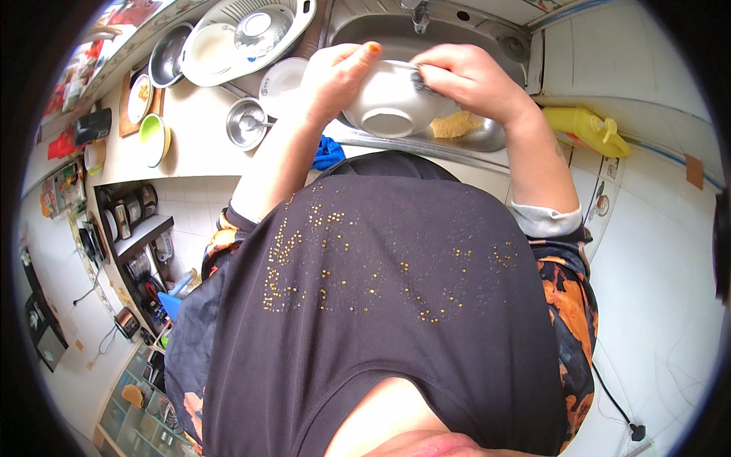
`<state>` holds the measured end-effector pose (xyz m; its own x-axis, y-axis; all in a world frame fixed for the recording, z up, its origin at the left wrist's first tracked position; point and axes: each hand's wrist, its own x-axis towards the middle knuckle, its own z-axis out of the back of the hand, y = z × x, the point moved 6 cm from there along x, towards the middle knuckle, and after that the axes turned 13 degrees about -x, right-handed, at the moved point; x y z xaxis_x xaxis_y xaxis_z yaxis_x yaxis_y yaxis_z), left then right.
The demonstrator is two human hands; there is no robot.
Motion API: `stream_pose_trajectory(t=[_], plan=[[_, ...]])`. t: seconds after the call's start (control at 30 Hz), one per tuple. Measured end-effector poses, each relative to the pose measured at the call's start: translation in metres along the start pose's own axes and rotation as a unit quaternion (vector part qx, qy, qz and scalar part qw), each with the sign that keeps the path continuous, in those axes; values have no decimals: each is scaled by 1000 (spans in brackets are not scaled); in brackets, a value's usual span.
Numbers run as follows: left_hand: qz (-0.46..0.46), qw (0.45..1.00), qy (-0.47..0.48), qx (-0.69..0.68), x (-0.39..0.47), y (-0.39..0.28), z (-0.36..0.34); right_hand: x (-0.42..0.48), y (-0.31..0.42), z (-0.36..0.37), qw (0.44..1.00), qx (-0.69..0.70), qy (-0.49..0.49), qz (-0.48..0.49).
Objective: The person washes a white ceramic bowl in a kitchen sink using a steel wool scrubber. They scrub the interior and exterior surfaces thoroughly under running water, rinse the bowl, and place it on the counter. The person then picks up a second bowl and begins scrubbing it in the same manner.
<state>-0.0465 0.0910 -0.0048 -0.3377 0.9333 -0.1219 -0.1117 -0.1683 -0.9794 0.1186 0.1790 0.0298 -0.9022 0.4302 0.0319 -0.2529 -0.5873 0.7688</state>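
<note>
A white bowl (381,97) is tilted over the near part of the stainless steel sink (365,31), its foot ring facing me. My left hand (341,74) grips the bowl's left side, thumb along the rim. On the right, my right hand (465,77) pinches a dark scouring pad (420,79) against the bowl's rim and wall. Its fingertips are partly hidden. A yellow sponge-like cloth (456,124) lies in the sink below my right hand. The faucet (421,17) stands at the sink's far side.
Left of the sink are a white plate (280,85), a steel bowl (243,127) with a spoon, and a white draining basket (194,68) holding dishes. A green-lined bowl (153,140) stands farther left. A blue cloth (328,153) lies at the counter edge; a yellow bottle (577,128) is at right.
</note>
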Motion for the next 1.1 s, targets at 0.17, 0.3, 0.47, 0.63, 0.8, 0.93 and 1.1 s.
stream_pose_trajectory(t=[0.17, 0.3, 0.47, 0.63, 0.8, 0.93, 1.1], plan=[[-15, 998, 46, 31, 4, -5, 1, -16, -17, -14, 983, 171, 48, -40], [-74, 993, 82, 29, 3, -15, -21, 7, -1, -16, 975, 141, 132, -107], [-28, 996, 21, 82, 8, -9, 0, -14, -19, -14, 982, 150, 97, -65], [28, 998, -38, -41, 15, 17, 4, -5, -14, -15, 990, 68, 10, -121], [36, 981, 22, -191, 29, 23, 15, -13, -40, -16, 966, 214, -84, -114], [55, 941, 24, -333, 9, 34, 6, -28, -54, -23, 906, 366, -186, -105], [25, 946, 70, -316, -3, 40, -12, -37, -67, -39, 893, 382, -208, -112]])
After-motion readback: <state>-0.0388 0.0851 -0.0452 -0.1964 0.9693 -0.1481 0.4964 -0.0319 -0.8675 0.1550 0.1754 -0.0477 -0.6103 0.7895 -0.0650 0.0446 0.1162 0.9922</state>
